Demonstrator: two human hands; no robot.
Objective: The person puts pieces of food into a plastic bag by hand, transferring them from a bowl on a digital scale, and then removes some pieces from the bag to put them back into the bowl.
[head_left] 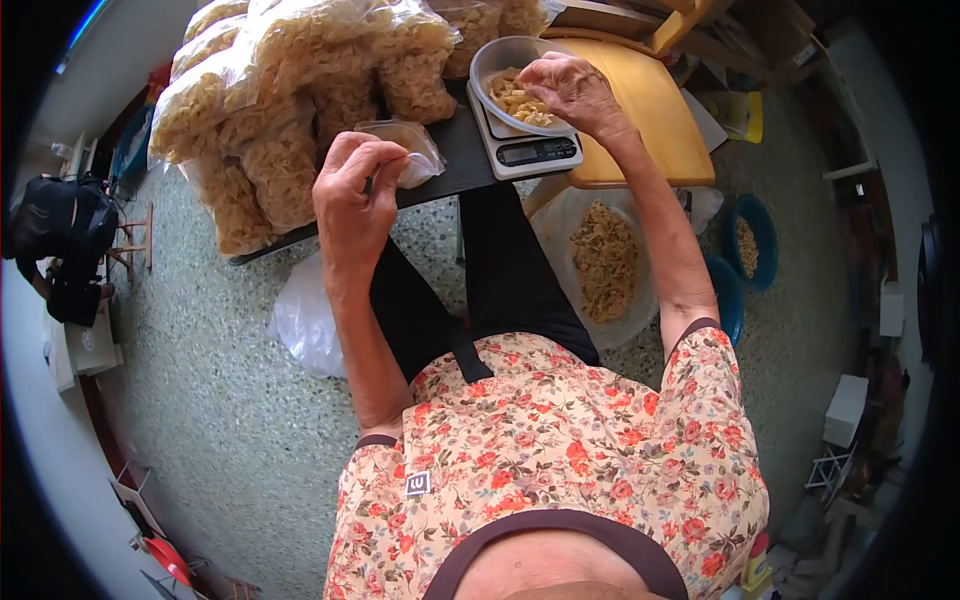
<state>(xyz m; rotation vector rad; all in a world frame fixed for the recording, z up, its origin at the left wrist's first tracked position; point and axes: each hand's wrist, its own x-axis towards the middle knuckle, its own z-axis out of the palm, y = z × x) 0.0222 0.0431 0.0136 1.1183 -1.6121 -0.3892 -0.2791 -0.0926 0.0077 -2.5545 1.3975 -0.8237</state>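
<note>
My left hand (358,200) is closed, thumb and forefinger pinched at the edge of a clear plastic bag (425,165) on the dark table's front edge. Beside it, a white digital scale (530,152) carries a round clear plastic bowl (490,62). Pale yellow dried pieces (520,105) lie inside the bowl. My right hand (575,95) reaches over the bowl's right side, its fingers curled together above the pieces; what they hold, if anything, is hidden.
Filled clear bags (300,80) of dried pieces are stacked on the table's left. A yellow wooden stool (640,120) stands right of the scale. Below it sits a bag-lined container of mixed pieces (605,262), near blue basins (750,240). A white plastic bag (310,315) lies on the floor.
</note>
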